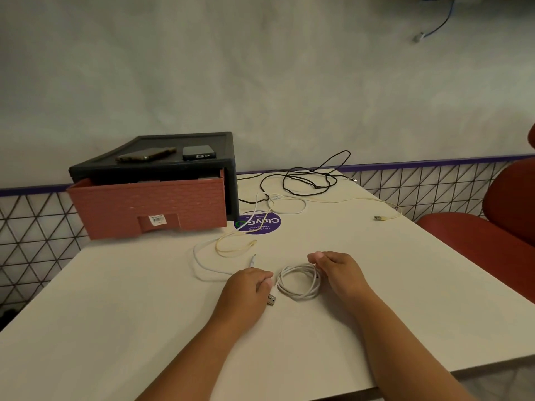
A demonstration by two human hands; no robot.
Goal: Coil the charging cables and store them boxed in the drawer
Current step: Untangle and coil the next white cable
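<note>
A white cable [299,282] lies wound in a small coil on the white table [144,299], between my hands. My left hand [249,285] pinches its USB-plug end at the coil's left side. At the coil's right edge, my right hand [335,270] grips the loops. A loose white cable [202,261], a cream-yellow cable [231,247] and a tangled black cable [307,180] lie spread out farther back. The pink drawer [147,209] of a black drawer unit [185,140] at back left stands pulled partly out; its inside is hidden.
Two phones [144,154] lie on top of the drawer unit. A purple round sticker [257,224] marks the table beside it. A red chair [492,233] stands at the right. The table's front edge runs just below my forearms.
</note>
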